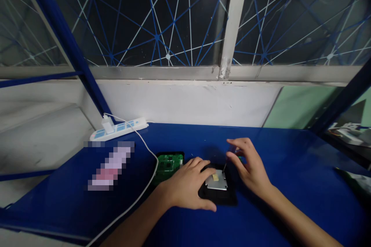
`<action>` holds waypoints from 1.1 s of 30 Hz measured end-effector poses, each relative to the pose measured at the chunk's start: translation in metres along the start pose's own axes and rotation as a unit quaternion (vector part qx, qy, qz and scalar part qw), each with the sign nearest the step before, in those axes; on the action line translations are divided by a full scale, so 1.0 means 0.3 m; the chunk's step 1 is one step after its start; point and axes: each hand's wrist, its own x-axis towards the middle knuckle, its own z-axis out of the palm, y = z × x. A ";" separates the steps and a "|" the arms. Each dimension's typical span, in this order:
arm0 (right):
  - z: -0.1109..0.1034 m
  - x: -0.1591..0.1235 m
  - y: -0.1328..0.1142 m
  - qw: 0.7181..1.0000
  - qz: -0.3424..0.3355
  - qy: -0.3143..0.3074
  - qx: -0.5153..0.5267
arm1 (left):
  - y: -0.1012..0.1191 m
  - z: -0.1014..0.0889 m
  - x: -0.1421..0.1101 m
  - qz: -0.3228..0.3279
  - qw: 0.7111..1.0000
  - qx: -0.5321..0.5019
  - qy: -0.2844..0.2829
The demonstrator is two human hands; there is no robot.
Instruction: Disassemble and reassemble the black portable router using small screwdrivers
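Observation:
A black plastic casing (232, 197) lies on the blue table with a silver metal plate (220, 183) inside it and a small yellowish pad (215, 177) on the plate. My left hand (189, 185) rests over the casing's left side, fingers spread, fingertips on or close to the plate. In my right hand (251, 166) is a screwdriver (225, 167), pinched between thumb and fingers. Its thin shaft slants down to the plate's upper right corner; the fingers partly hide the handle. Left of my left hand, a green circuit board (168, 164) sits in a black housing, partly covered by the hand.
A white power strip (121, 129) with a plugged-in charger lies at the back left. Its white cable (145, 142) runs forward past the circuit board. A pixelated pinkish item (111, 168) lies on the left. Blue frame posts (95, 96) and a white wall (185, 102) border the table (261, 224).

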 end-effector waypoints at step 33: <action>-0.022 -0.003 -0.018 1.000 -0.010 0.003 0.025 | 0.002 -0.005 0.004 0.000 1.000 0.005 -0.004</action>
